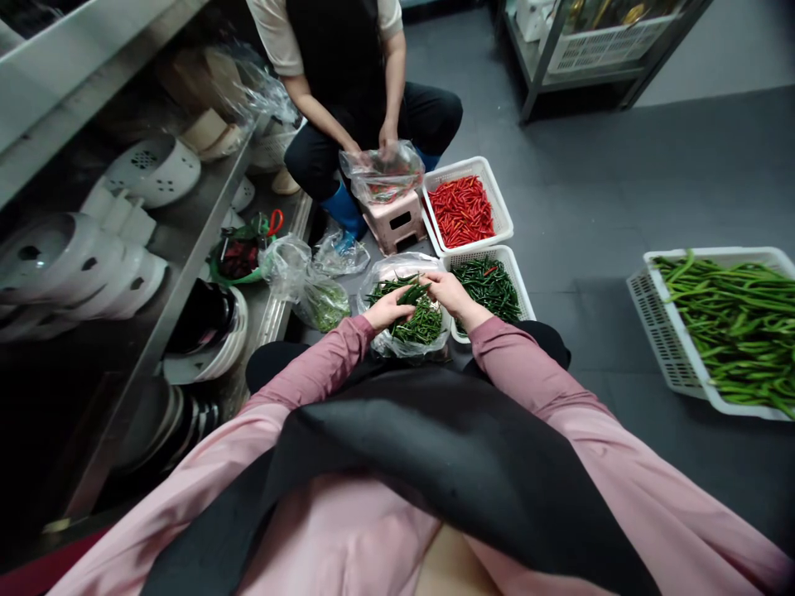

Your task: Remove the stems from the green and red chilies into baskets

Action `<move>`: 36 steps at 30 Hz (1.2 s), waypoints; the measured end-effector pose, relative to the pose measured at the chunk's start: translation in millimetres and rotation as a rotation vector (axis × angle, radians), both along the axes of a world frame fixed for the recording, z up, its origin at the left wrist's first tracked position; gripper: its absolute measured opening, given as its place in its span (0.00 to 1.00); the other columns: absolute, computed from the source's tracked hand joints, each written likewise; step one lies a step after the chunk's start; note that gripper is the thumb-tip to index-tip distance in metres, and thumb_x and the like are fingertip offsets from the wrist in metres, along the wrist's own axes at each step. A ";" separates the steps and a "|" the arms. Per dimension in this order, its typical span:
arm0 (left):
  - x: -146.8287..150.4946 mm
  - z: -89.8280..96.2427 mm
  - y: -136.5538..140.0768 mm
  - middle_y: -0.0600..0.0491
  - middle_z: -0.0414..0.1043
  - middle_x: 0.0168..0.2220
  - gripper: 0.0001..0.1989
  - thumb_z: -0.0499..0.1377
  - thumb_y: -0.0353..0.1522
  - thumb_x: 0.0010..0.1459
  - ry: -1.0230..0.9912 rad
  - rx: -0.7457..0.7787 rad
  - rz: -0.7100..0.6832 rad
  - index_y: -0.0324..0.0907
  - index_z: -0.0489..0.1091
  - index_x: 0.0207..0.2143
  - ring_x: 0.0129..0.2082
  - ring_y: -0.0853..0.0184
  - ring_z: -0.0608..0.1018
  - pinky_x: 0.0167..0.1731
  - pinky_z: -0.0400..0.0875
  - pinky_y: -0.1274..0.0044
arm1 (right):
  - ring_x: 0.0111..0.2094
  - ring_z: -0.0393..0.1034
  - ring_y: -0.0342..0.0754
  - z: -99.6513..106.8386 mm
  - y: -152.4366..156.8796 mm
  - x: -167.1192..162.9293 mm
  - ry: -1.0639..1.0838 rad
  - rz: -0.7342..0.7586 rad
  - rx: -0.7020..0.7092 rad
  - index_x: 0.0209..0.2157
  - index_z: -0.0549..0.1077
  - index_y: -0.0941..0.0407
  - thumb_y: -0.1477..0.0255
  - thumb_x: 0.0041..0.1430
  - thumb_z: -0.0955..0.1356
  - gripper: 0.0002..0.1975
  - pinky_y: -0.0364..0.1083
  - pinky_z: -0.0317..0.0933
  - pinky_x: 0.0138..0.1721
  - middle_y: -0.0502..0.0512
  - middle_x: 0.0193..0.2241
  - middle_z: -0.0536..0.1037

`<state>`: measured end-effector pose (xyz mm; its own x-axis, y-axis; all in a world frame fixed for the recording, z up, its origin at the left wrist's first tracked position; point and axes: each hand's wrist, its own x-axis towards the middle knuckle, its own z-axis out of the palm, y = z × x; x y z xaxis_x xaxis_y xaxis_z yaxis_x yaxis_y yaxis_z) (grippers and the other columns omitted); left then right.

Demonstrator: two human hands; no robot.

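Dim, cool light leaves deep shadow beneath the shelf (197, 247). Dishes (55, 257) at left blur; sleeves (671, 497) stretch toward the corners.

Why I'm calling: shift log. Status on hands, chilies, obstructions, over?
Left hand holds green chilies; right hand at one end. More in clear plastic bag below. White basket beside bag, not blocking.

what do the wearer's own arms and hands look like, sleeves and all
The left sleeve and right sleeve are long and pale pink, turning a darker mauve lower down, with some wrinkles. The left hand and right hand are bare, without gloves.
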<state>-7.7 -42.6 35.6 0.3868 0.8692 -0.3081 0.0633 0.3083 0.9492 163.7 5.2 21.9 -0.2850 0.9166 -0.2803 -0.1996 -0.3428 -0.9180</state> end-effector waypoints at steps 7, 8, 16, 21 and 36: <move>6.2 0.9 4.8 0.57 0.65 0.18 0.20 0.66 0.36 0.45 0.021 -0.017 -0.108 0.37 0.69 0.41 0.18 0.74 0.64 0.20 0.55 0.80 | 0.15 0.51 0.36 5.9 -2.8 -4.4 0.133 0.167 -0.082 0.19 0.70 0.58 0.68 0.46 0.74 0.12 0.37 0.46 0.17 0.42 0.12 0.62; 5.7 1.5 5.7 0.57 0.65 0.18 0.20 0.66 0.36 0.45 0.019 -0.020 -0.118 0.37 0.69 0.41 0.17 0.74 0.64 0.20 0.55 0.80 | 0.15 0.50 0.36 4.9 -2.4 -4.6 0.147 0.167 -0.091 0.19 0.70 0.58 0.68 0.47 0.74 0.12 0.37 0.46 0.17 0.42 0.12 0.61; 0.5 -1.1 6.9 0.59 0.64 0.17 0.18 0.65 0.36 0.44 -0.056 -0.093 -0.070 0.37 0.66 0.36 0.15 0.76 0.62 0.16 0.52 0.82 | 0.17 0.57 0.36 1.9 3.2 -0.8 0.169 0.163 -0.132 0.28 0.75 0.60 0.61 0.49 0.74 0.16 0.38 0.51 0.18 0.49 0.18 0.71; -2.7 -4.9 3.7 0.59 0.64 0.16 0.17 0.64 0.35 0.45 -0.020 -0.114 -0.082 0.36 0.67 0.36 0.14 0.76 0.61 0.16 0.51 0.81 | 0.18 0.59 0.37 -4.7 4.4 -0.6 0.183 0.224 -0.135 0.27 0.73 0.60 0.62 0.46 0.75 0.16 0.38 0.54 0.20 0.49 0.19 0.71; -6.3 -9.8 9.0 0.59 0.65 0.18 0.15 0.66 0.33 0.45 -0.087 -0.140 0.118 0.37 0.66 0.35 0.16 0.76 0.64 0.17 0.53 0.82 | 0.24 0.61 0.39 -13.6 4.3 0.8 -0.355 0.185 0.131 0.33 0.76 0.57 0.73 0.43 0.75 0.11 0.39 0.56 0.24 0.48 0.25 0.71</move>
<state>-14.0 -33.6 25.8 0.3152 0.8612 -0.3987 -0.0611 0.4377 0.8970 164.5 9.5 8.3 -0.3549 0.8935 -0.2750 0.1905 -0.2189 -0.9570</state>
